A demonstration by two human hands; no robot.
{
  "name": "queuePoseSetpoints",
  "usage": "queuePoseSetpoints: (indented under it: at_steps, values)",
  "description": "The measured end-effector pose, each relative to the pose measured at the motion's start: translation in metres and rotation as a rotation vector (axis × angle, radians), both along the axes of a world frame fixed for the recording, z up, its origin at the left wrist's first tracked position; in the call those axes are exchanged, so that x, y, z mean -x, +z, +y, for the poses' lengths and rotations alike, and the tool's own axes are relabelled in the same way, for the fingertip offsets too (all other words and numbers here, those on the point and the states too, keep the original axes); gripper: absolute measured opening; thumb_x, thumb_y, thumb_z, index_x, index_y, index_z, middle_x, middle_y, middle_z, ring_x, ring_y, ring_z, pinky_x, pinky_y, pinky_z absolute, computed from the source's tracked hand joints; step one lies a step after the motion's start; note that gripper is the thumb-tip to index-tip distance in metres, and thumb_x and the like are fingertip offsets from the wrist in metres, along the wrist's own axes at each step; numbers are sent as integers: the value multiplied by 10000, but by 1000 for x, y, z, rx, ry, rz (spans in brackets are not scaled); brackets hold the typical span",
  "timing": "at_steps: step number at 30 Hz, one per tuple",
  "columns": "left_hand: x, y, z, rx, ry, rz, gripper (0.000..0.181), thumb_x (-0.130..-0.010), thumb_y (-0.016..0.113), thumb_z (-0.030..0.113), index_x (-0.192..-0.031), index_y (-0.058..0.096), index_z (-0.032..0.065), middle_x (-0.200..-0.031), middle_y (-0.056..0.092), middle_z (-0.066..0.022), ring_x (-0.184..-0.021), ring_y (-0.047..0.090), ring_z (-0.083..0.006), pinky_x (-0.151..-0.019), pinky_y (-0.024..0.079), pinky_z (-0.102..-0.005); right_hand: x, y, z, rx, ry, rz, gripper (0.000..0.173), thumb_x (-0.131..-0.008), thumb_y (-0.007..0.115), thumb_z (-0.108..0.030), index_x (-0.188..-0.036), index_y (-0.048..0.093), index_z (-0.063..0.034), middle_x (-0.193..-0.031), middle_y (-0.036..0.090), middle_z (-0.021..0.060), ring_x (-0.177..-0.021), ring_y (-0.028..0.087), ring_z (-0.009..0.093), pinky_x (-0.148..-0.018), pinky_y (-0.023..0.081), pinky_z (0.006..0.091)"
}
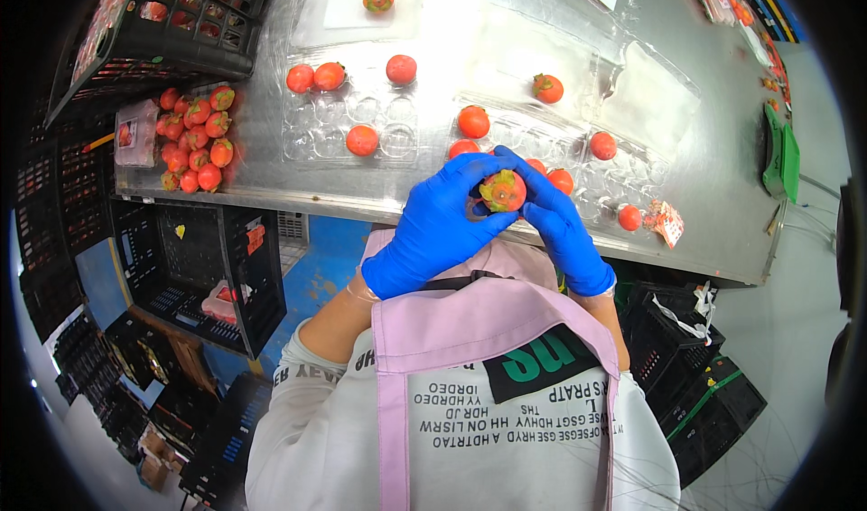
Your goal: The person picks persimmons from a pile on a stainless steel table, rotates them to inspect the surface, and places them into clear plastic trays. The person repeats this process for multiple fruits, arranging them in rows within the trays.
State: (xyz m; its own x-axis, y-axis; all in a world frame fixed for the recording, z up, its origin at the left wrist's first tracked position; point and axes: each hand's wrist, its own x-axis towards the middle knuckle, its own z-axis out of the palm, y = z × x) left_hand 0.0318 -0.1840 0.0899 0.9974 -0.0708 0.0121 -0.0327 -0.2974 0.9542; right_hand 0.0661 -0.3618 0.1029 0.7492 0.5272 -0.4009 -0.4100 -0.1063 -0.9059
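My left hand (443, 219), in a blue glove, holds an orange-red persimmon (516, 191) with its green calyx facing up. My right hand (559, 223), gloved too, has its fingers curved around the fruit's far and right sides. Both hands are over the near edge of a clear plastic tray (508, 128) holding several persimmons, some partly hidden by my gloves. To the left lies another clear tray (332, 114) with a few persimmons in its round cups. A third clear tray (603, 172) at the right carries persimmons, with a clump of printed stickers (665, 223) beside it.
A pile of persimmons (196, 138) lies at the left of the metal table (257, 172), near a clear pack (135, 133) and a black crate (183, 30). A green scale-like device (782, 155) is at the right edge. Black crates (203, 274) stand below the table.
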Motion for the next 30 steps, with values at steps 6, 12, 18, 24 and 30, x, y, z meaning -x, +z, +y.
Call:
queuePoseSetpoints:
  at_steps: [6,12,18,24,30]
  values:
    - [-2,2,-1,5,-13,-3,497,-763,781,224,-1187,554,100,-1143,596,-136,-944,656,-329,-771,560,-360,1,1,2,-4,-44,63,608,-885,539,-304,-1419,410,-42,-1442,421,133,-1343,382,266,-1118,288,361]
    - [-1,-2,0,54,5,27,507,-753,790,196,-1196,561,100,-1140,600,-122,-969,651,-285,-812,544,-342,-1,5,11,-26,-82,81,597,-902,515,-296,-1421,396,-27,-1403,456,147,-1286,440,244,-1075,343,344]
    - [-4,5,15,249,100,175,511,-764,766,90,-1229,557,60,-1167,597,-84,-1050,584,-165,-923,470,-308,-3,2,8,-140,-142,178,517,-964,398,-211,-1423,355,22,-1254,582,166,-1006,628,183,-911,469,298]
    - [-1,1,24,182,225,93,498,-753,779,118,-1208,582,76,-1149,601,-97,-984,616,-192,-863,503,-306,-2,5,13,-60,-136,106,498,-999,388,-272,-1401,387,22,-1236,596,155,-976,631,189,-902,472,311]
    - [1,5,33,81,315,70,503,-754,778,119,-1212,577,69,-1151,598,-106,-1008,609,-199,-873,499,-309,-2,-2,11,-42,-178,55,472,-1009,384,-283,-1366,434,23,-1172,627,137,-919,633,175,-866,474,303]
